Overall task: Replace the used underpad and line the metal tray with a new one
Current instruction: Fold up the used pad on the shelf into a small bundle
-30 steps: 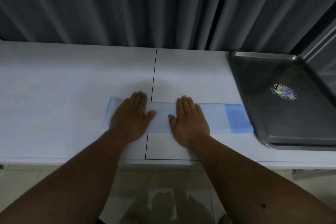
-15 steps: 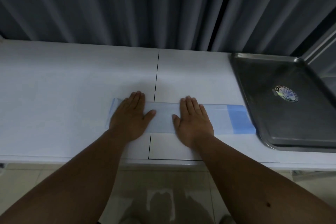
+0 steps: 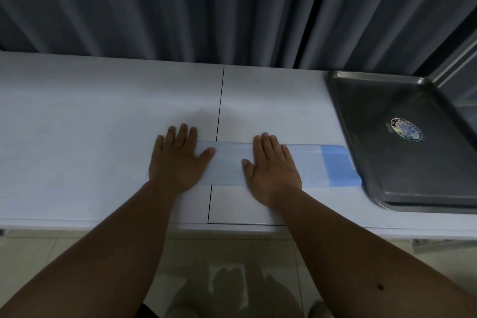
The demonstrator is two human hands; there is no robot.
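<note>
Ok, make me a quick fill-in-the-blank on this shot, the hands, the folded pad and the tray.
1. Both hands, left hand and right hand, lie ____ on the folded underpad.
2. The metal tray sits at the ____ end of the table.
3. Inside the tray lies a round ____.
4. The pad's darker blue end points toward the ____.

Missing words: flat; right; sticker; tray
</note>
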